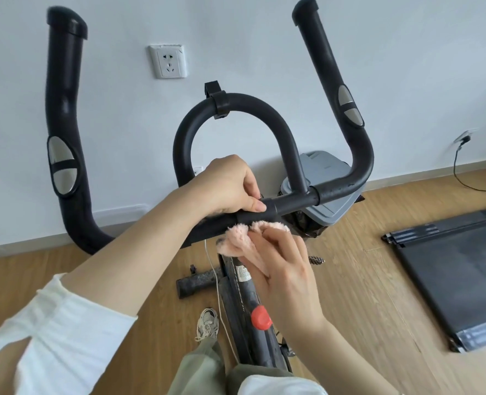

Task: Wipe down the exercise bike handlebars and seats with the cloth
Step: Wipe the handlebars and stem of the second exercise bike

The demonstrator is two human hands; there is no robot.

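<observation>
The handlebars (293,202) are gripped at the centre crossbar by the left hand (230,186), with the fingers curled over the bar and the thumb laid along its front. The pink cloth (237,242) is bunched and pinched in the fingers of the right hand (288,276) and is held against the crossbar's lower edge, just below the left hand. The hands are near each other but not touching. A red knob (260,317) is mounted on the frame below.

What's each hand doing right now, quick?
Left hand: grips the handlebar crossbar.
Right hand: holds the pink cloth, bunched against the crossbar's underside.
</observation>
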